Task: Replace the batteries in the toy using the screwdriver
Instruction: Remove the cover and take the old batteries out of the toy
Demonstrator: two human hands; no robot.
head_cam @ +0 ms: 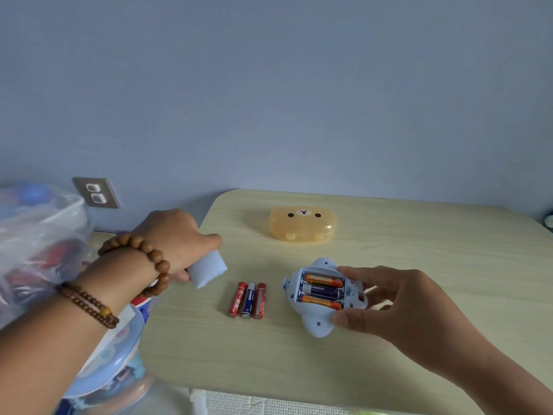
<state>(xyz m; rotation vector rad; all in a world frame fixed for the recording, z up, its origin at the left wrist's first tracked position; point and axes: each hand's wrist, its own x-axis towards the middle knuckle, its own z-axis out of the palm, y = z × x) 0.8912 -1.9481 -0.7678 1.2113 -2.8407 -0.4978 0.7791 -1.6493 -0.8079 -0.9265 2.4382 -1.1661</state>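
Table (419, 265), pale wood grain, against a blue wall. Bear-faced yellow case (302, 224) at the far side, clear of the work.

Toy (317, 324), pale blue, lies belly-up at centre-right on the table with its battery bay open. Right hand (398, 307) grips it from the right, thumb on the near lobe and fingers curled over the far edge.

Left hand (173, 235), at the table's left edge, has its fingers wrapped round a pale blue battery cover (208, 272).

Three seated batteries (323, 292) fill the bay, long axes running left to right. Three loose batteries (247, 300) lie side by side between the hands, long axes running near to far, roughly crosswise to the bay.

Left hand is the nearer to the loose set, and the cover is well left of the bay. Which set is fresh: cannot tell. No screwdriver in view.
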